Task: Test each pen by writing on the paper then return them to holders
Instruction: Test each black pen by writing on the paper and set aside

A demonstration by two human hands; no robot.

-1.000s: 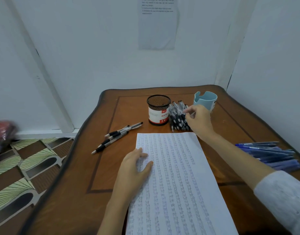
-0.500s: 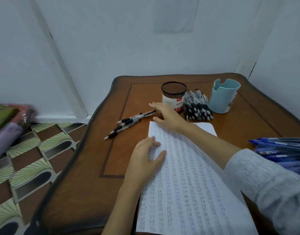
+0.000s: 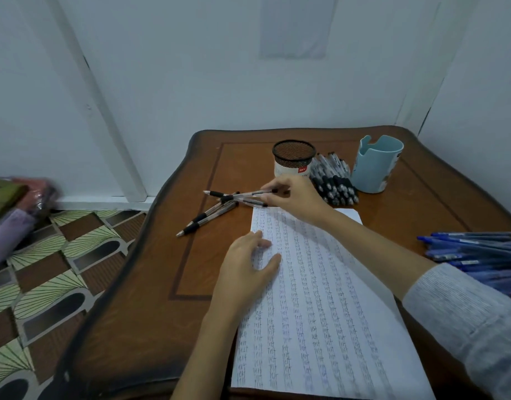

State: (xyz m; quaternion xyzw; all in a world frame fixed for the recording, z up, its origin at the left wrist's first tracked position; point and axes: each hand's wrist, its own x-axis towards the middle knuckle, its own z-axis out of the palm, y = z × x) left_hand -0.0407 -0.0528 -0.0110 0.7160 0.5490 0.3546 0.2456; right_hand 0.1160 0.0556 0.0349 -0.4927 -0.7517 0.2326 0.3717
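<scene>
While the right hand (image 3: pixel 294 194) pinches a black pen (image 3: pixel 237 194) among loose pens (image 3: pixel 208 219) at mid-frame, it should lift only this one, and the left hand (image 3: pixel 245 267), fingers relaxed, should hold the paper (image 3: pixel 320 298) steady.

Dim, cool indoor light, even, with a bluish cast on the wall (image 3: pixel 176 82). One soft grey shadow falls across the paper (image 3: pixel 320 313); faint sheen on the surface (image 3: pixel 190 269), front rim dark. Wide-angle bending at frame edges. Bundle (image 3: pixel 14 209) at left motion-blurred; writing soft, unreadable.
</scene>
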